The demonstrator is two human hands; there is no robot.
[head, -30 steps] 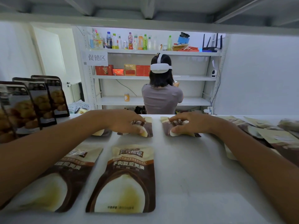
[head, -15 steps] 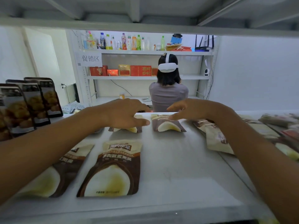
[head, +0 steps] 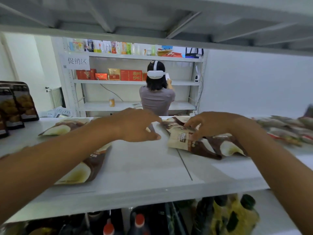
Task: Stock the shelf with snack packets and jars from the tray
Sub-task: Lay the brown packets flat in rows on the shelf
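**Item:** snack packet (head: 182, 141), brown and cream, lying flat on the shelf board (head: 144, 168) near its back edge, just right of the board's seam (head: 185, 165).

**Right hand** (head: 213, 124): we have it on the packet's upper end, fingers (head: 192, 124) curled down and thumb against it, pinching the packet. The packet overlaps a second packet (head: 227, 147) of the same kind, touching it on the right.

**Left hand** (head: 135, 126): it hovers over the board to the left of the pinched packet and apart from it. Forefinger and thumb are spread, holding nothing.

**Further stock:**
- A third packet (head: 58, 129) lies at the back edge, toward the left.
- A fourth packet (head: 84, 172) lies mid-board, partly under our left forearm.
- Dark packets (head: 18, 104) stand upright at the left end.
- A blurred heap of packets (head: 288, 128) lies toward the right end.

**Open room:** we note bare board between the two hands and forward to the front edge. The upper shelf (head: 152, 36) closes the space overhead. Bottles (head: 138, 223) stand on the level below the front edge.
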